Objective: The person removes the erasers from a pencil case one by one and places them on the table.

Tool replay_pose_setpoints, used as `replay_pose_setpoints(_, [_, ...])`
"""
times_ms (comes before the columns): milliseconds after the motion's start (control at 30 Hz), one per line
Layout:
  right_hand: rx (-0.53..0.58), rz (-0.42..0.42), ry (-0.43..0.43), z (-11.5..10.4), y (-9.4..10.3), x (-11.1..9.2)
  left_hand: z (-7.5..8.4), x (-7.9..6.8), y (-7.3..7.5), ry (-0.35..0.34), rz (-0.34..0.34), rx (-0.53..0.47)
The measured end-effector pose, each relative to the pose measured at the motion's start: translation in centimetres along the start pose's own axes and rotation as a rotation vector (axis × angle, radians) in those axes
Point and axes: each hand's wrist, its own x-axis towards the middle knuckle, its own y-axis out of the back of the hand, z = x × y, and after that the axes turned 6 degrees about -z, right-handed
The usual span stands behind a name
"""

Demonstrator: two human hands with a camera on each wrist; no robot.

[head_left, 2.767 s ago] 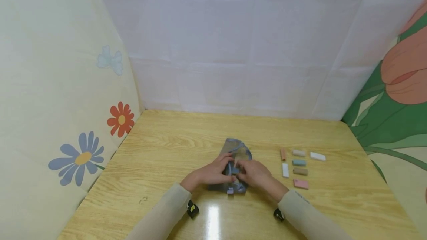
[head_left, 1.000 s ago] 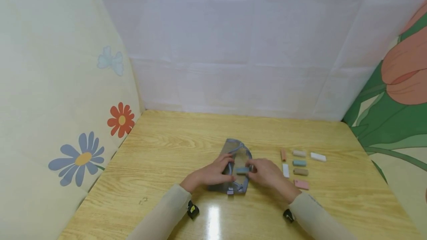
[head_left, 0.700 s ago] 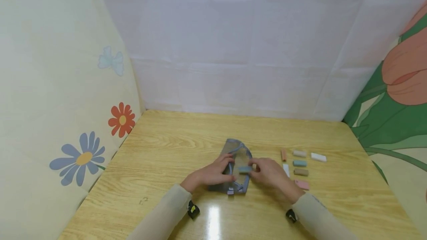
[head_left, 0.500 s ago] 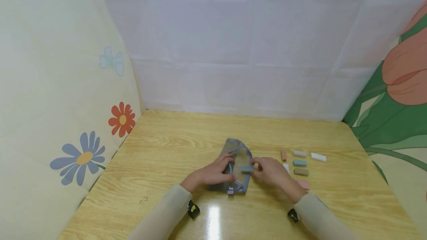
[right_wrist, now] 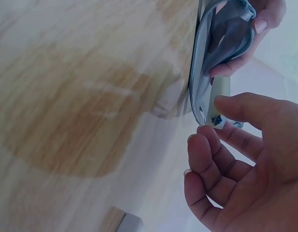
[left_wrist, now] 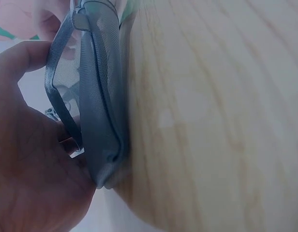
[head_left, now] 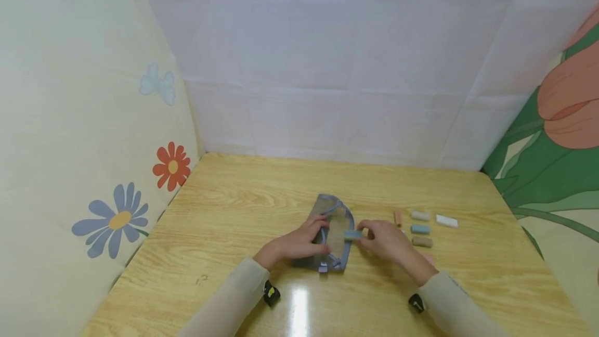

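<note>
A grey-blue mesh pouch (head_left: 338, 230) with a darker trimmed edge lies on the table. My left hand (head_left: 297, 241) holds its mouth, thumb and fingers spread along the rim; in the left wrist view the dark zipped side of the pouch (left_wrist: 103, 101) stands beside the palm. Between thumb and fingertips, my right hand (head_left: 386, 241) pinches a small blue-green bar (head_left: 352, 235) by its right end, over the pouch's right edge. The right wrist view shows this bar (right_wrist: 220, 89) paler, with a dark blue mark on its near end.
Right of my right hand lie an orange bar (head_left: 398, 217), a beige roll-shaped piece (head_left: 420, 216), a teal one (head_left: 420, 229), a brown one (head_left: 422, 242) and a white block (head_left: 446, 221). A pink block (head_left: 429, 259) is mostly hidden behind my right wrist. Cloth walls border the table (head_left: 252, 186).
My right hand has drawn back to the right with the blue-green bar, from inside the pouch to its right edge. The left hand has stayed on the pouch.
</note>
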Motion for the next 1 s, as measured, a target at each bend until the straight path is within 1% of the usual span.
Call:
replay_pose_setpoints(133, [0.013,-0.001,-0.003,0.4,0.2,-0.1,0.0,0.0,-0.1,0.002,0.001,-0.001])
replay_pose_setpoints(367, [-0.018,0.010,0.025,0.7,0.6,0.0,-0.1,0.1,-0.1,0.005,-0.002,-0.010])
replay_pose_setpoints(467, [-0.021,0.004,0.034,1.0,0.6,-0.1,-0.2,0.2,-0.1,0.008,-0.004,-0.007])
replay_pose_setpoints(600, [-0.020,0.020,0.043,1.2,0.7,-0.1,-0.2,0.3,0.0,0.010,0.002,-0.007])
replay_pose_setpoints(800, [-0.019,0.027,0.051,1.4,0.8,-0.5,-0.1,0.1,-0.1,0.002,0.001,-0.006])
replay_pose_setpoints(1000, [-0.008,0.043,0.068,1.5,1.3,-1.0,0.1,0.0,-0.1,0.010,-0.004,-0.013])
